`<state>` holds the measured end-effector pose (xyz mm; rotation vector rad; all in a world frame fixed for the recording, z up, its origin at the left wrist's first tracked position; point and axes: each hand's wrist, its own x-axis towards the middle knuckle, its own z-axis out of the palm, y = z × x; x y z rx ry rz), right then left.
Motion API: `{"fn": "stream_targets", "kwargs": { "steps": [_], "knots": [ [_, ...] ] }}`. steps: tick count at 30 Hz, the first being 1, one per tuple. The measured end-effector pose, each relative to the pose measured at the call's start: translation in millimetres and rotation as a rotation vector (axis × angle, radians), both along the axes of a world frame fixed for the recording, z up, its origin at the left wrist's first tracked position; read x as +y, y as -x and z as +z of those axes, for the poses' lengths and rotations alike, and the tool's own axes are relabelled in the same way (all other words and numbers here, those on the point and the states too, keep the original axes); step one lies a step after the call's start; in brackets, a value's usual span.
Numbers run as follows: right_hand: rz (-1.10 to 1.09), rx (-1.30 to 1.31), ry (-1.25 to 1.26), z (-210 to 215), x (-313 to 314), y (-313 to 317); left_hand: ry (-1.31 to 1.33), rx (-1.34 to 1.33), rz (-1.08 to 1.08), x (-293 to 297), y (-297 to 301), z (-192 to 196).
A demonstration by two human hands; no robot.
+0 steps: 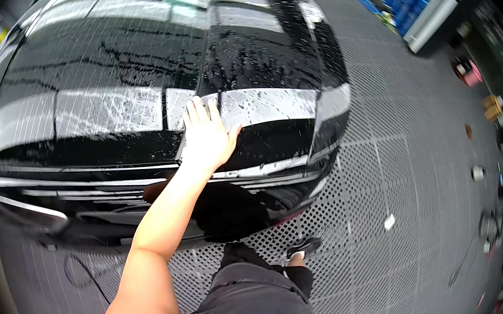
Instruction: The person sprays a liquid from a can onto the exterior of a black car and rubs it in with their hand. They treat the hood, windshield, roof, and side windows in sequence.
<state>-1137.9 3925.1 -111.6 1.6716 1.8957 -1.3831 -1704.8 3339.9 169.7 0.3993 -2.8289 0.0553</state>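
Head view: left hand lies flat and unclenched on the wet car, pointing at twelve o'clock; light, even pressure looks best!

A glossy black car, seen from above at one end, fills the upper left and centre of the view. Its broad, gently curved upper panel is wet, with scattered water drops and streaks, thickest right of centre. A dark seam runs lengthwise near the middle; fine pale lines cross the part to its left. Wide whitish reflections band the shiny surface. Nearest the viewer, the car's end curves downward, with a pale, bent strip at the lower left corner.
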Motion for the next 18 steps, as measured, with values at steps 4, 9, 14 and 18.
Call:
{"fn": "stream_targets", "kwargs": {
  "steps": [4,9,14,18],
  "knots": [
    [0.177,-0.121,0.03,11.6,76.6,138.9,-0.004,0.115,0.079,17.9,20.3,-9.8],
    [0.499,-0.026,-0.158,47.6,250.1,385.1,0.031,0.222,0.254,42.4,17.3,-3.0],
    [0.515,0.483,-0.225,136.5,402.1,758.5,0.086,0.057,0.627,74.8,-29.7,14.5],
    [0.677,0.798,-0.578,204.7,391.1,1038.7,0.065,-0.109,0.901,90.8,-3.1,8.2]
  ]
}}
